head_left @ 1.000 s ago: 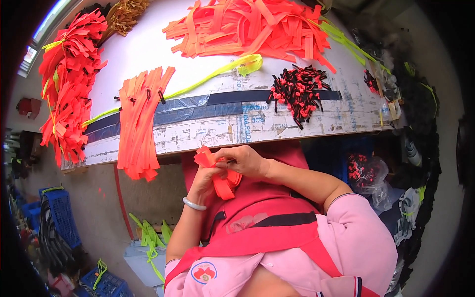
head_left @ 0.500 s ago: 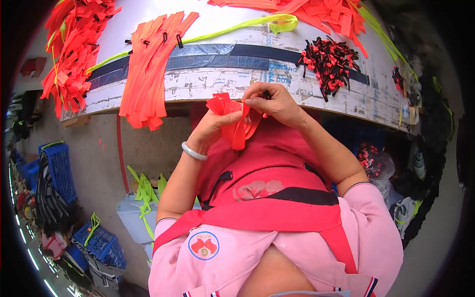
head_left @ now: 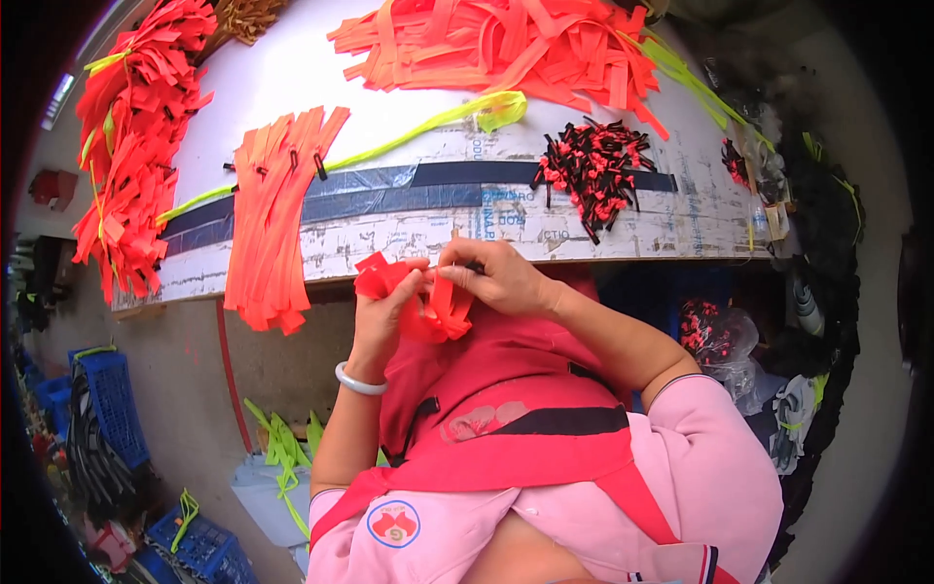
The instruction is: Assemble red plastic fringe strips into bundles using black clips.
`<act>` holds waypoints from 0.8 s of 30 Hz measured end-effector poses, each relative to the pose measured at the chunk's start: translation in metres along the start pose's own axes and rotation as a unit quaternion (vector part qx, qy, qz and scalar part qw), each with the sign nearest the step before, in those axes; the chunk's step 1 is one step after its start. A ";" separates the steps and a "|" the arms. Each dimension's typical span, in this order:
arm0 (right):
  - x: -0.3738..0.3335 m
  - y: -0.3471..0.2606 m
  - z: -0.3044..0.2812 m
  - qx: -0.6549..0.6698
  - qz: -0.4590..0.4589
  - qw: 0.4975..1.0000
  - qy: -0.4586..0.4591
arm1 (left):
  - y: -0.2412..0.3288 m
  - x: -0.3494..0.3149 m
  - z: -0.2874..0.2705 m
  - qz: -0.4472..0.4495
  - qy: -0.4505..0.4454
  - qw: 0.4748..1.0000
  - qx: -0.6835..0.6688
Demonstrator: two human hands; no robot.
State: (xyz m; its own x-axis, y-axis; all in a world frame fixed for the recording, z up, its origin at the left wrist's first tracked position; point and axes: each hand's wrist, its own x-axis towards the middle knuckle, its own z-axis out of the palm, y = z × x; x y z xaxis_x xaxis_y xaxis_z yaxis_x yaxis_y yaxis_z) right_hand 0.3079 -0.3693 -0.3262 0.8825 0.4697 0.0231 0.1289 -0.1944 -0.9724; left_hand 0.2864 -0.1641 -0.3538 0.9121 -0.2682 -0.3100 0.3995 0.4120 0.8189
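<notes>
Held strip: the red-orange strip (head_left: pixel 435 319) is flat, bright and folded into loops, its lower folds hanging beneath the fingers; it is in front of the red apron (head_left: pixel 516 380), near the tabletop's front edge.
Left hand: the left hand (head_left: pixel 387 310), a pale bangle (head_left: pixel 361 381) at its wrist, is closed around the bunched folds.
Right hand: the right hand (head_left: pixel 498 279) has thumb and forefinger pinched on part of the strip.
Tabletop: the scuffed white tabletop (head_left: pixel 248 88) carries a strip bundle (head_left: pixel 268 229) overhanging the near edge, a pile of black-and-pink pieces (head_left: pixel 593 175) and a yellow-green band (head_left: pixel 404 134).
Hidden: fingers cover the middle of the folds; whether they are one piece or several cannot be told.
Cut off: the large strip heap (head_left: pixel 506 49) meets the top edge.
Hard to make out: things in shadow beneath the tabletop's right side.
Writing: blue print, partly covered by dark tape (head_left: pixel 360 204), marks the tabletop; a round shirt badge (head_left: pixel 393 524) bears a red emblem and tiny lettering.
</notes>
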 end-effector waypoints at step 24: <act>-0.023 0.019 0.020 0.096 0.176 0.980 -0.008 | -0.023 -0.011 0.011 0.189 -0.014 0.918 0.349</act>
State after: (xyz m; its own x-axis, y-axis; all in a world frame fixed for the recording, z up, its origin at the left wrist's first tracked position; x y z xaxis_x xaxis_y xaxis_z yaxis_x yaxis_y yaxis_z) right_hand 0.2808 -0.3673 -0.3501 0.8496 0.4167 -0.3233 -0.2707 -0.1815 -0.9454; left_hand 0.2663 -0.1802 -0.3634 0.9669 -0.2472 0.0640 -0.1096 -0.1752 0.9784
